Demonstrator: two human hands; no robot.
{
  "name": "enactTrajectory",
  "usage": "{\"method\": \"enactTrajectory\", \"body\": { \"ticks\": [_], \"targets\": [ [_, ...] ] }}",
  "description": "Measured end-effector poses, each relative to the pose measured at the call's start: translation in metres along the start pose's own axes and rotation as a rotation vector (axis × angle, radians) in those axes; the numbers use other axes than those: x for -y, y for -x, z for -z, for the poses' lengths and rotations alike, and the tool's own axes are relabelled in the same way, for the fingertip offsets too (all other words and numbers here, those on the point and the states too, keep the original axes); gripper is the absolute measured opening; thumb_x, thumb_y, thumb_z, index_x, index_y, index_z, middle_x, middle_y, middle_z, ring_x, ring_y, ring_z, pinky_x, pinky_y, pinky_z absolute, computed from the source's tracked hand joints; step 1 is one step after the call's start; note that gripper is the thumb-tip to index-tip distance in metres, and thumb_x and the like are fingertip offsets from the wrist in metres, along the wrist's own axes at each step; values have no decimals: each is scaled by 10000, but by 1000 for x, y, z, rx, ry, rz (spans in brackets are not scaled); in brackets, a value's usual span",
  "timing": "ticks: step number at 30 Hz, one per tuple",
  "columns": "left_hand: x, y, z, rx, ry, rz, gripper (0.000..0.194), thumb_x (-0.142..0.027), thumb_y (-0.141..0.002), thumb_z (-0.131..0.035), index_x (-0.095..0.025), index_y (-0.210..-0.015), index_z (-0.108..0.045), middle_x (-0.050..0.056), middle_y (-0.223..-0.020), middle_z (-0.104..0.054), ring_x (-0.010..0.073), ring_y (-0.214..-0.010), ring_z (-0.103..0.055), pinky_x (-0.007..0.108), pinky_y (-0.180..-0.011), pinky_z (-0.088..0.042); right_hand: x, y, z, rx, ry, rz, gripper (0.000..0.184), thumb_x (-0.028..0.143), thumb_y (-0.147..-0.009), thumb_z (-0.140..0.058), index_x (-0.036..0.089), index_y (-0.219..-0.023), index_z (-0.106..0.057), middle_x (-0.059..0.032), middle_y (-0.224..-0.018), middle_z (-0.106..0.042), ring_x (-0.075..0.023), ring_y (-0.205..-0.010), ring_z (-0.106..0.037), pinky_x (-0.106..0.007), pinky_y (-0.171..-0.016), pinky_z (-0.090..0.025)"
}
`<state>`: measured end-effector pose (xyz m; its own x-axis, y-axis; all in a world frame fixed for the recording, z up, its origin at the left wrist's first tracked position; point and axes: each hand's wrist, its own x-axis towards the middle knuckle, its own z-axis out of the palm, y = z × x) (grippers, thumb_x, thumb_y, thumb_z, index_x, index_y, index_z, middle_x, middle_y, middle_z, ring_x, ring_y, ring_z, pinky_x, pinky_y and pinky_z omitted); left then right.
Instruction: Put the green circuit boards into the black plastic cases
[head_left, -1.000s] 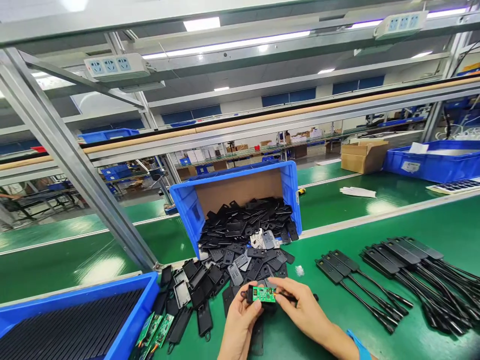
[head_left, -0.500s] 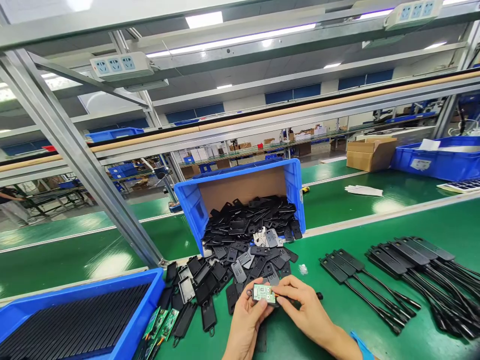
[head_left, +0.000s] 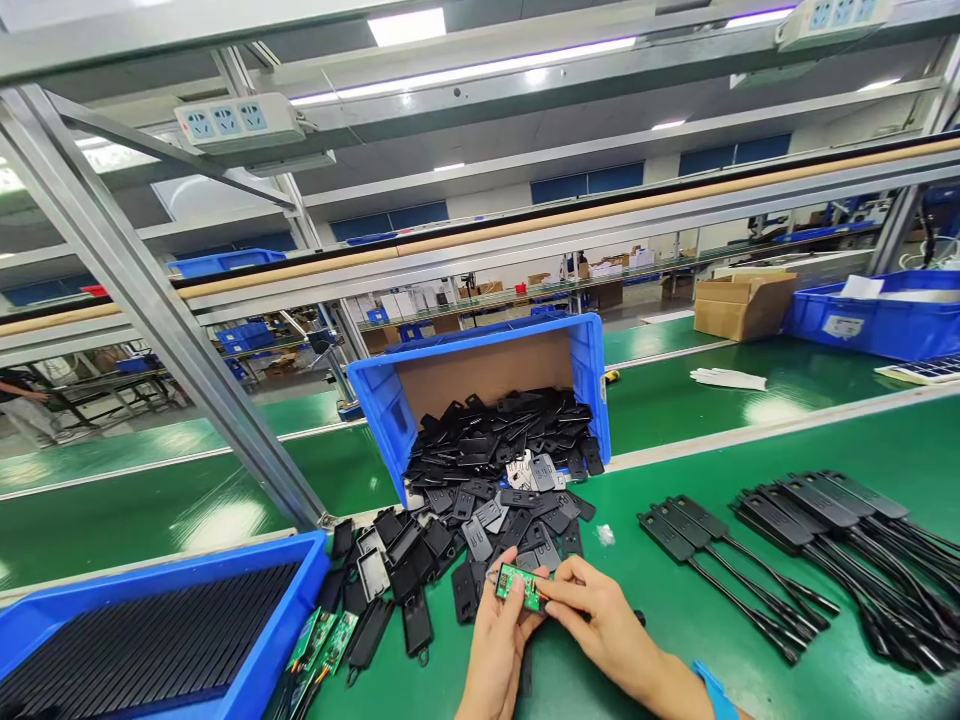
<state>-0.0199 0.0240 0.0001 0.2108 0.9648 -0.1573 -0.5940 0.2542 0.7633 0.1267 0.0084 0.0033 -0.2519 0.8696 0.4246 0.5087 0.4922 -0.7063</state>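
Both my hands meet low in the middle of the view over a green work surface (head_left: 660,640). My left hand (head_left: 501,632) and my right hand (head_left: 600,620) pinch a small green circuit board (head_left: 517,586) between their fingertips, its printed face turned up. A black part lies under the board, mostly hidden by my fingers. Just beyond my hands lies a heap of black plastic housings (head_left: 480,500) spilling out of a tipped blue bin (head_left: 487,390).
A blue tray of black parts (head_left: 150,630) sits at the lower left, with green circuit boards (head_left: 322,640) beside it. Rows of black housings with cables (head_left: 795,560) lie at the right. A slanted metal post (head_left: 150,300) rises at the left. Cardboard boxes and blue bins stand beyond.
The circuit board has been turned in my fingers, from its pale side half a second ago to its green face now. My hands stayed in about the same place.
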Motion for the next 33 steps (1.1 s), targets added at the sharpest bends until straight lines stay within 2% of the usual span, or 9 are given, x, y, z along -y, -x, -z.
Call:
{"method": "enactTrajectory", "body": {
  "ticks": [5,9,11,16,20,25,30,33],
  "targets": [
    [-1,1,-2,-1,-86,-42,332,-311,-725,-702,-194,-1007,-573,68,-882,-690,192,-851,-646,326,-753,-517,0,-1,1,-45,-64,-26,271,217,-878,-511,276,-1105,-647,-18,-816,-518,-138,-767,-530,-228,-684,-447],
    [-6,4,-6,31,-43,-13,556,-328,-709,-712,-260,-1204,-469,104,-1100,-649,207,-900,-640,344,-752,-524,0,-2,2,-63,-110,-43,257,256,-878,-513,267,-1088,-660,-20,-814,-528,-140,-759,-530,-234,-678,-450],
    [-8,5,-8,48,-38,-8,615,-338,-699,-718,-275,-1242,-433,114,-1151,-626,212,-908,-639,352,-758,-525,1,-2,3,-72,-143,-68,258,266,-873,-523,263,-1091,-660,-22,-816,-539,-143,-765,-533,-243,-696,-453],
    [-6,2,-5,-13,-107,-29,505,-340,-626,-770,-226,-1060,-538,88,-983,-686,220,-862,-649,336,-726,-532,1,-3,4,-108,-192,-97,226,279,-845,-567,264,-1034,-690,-17,-797,-544,-144,-762,-538,-256,-705,-453],
    [-3,-3,-3,-78,-165,-81,485,-341,-593,-789,-207,-999,-561,40,-836,-691,198,-810,-647,285,-668,-537,2,-5,5,-116,-195,-89,240,230,-814,-600,254,-1034,-694,-17,-802,-550,-143,-765,-543,-255,-701,-444],
    [-3,-3,-5,-76,-165,-80,614,-341,-517,-827,-222,-1052,-551,64,-900,-715,242,-884,-653,305,-711,-536,5,-8,6,-81,-149,-112,251,165,-786,-624,262,-1002,-706,-1,-793,-543,-131,-767,-538,-244,-721,-436],
    [-6,-8,-4,-96,-132,5,584,-378,-471,-840,-195,-966,-590,68,-816,-729,266,-873,-660,321,-717,-532,2,-9,3,-45,-63,-120,226,154,-758,-661,260,-948,-721,13,-768,-525,-125,-773,-532,-230,-738,-429],
    [-6,-10,-3,-124,-128,33,553,-389,-443,-845,-191,-900,-605,55,-774,-724,280,-838,-668,339,-686,-537,0,-8,-1,-38,-85,-115,245,154,-753,-659,277,-959,-712,15,-774,-537,-129,-782,-539,-234,-749,-434]
  ]
}}
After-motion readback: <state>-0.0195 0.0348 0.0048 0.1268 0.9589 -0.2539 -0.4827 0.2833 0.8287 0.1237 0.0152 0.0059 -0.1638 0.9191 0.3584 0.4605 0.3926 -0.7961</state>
